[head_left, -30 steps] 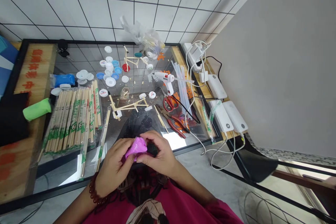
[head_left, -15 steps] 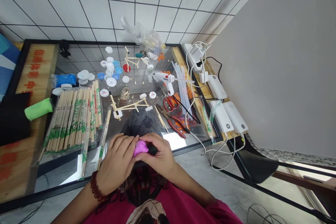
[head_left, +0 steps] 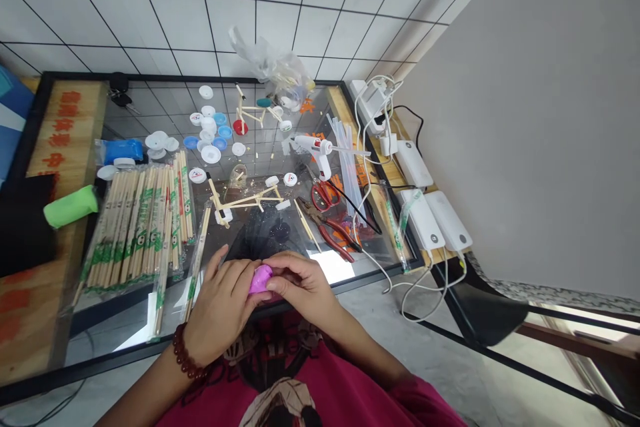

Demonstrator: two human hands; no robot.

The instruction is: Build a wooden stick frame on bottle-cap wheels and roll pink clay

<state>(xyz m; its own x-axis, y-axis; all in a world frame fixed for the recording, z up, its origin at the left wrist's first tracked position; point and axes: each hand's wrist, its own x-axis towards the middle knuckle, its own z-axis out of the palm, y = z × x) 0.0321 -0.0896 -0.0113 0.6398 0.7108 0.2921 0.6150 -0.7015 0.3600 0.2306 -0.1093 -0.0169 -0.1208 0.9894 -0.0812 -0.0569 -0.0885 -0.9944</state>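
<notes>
A small pink-purple lump of what looks like modelling clay (head_left: pixel 261 279) is held between both hands, just over the table's front edge. My left hand (head_left: pixel 227 293) is curled round its left side, with a beaded bracelet (head_left: pixel 186 352) on the wrist. From the other side, my right hand (head_left: pixel 300 283) pinches it, the thumb pressed against its edge. The fingers cover part of the lump. Beyond the hands lies a stick frame (head_left: pixel 250 201) with white caps near its ends, and a pair of loose sticks (head_left: pixel 307 223).
Bagged chopsticks (head_left: pixel 137 227) and a green packet (head_left: pixel 73 207) lie left. Bottle caps (head_left: pixel 211 155) and a second stick frame (head_left: pixel 255 113) are farther back. To the right are a glue gun (head_left: pixel 314 148), scissors (head_left: pixel 325 195), pliers (head_left: pixel 330 230), glue sticks (head_left: pixel 347 170) and trailing white cables (head_left: pixel 375 260).
My right hand's fingers have drawn closer together, and the lump looks rounder and slightly left of where it was. Things on the table have not moved.
</notes>
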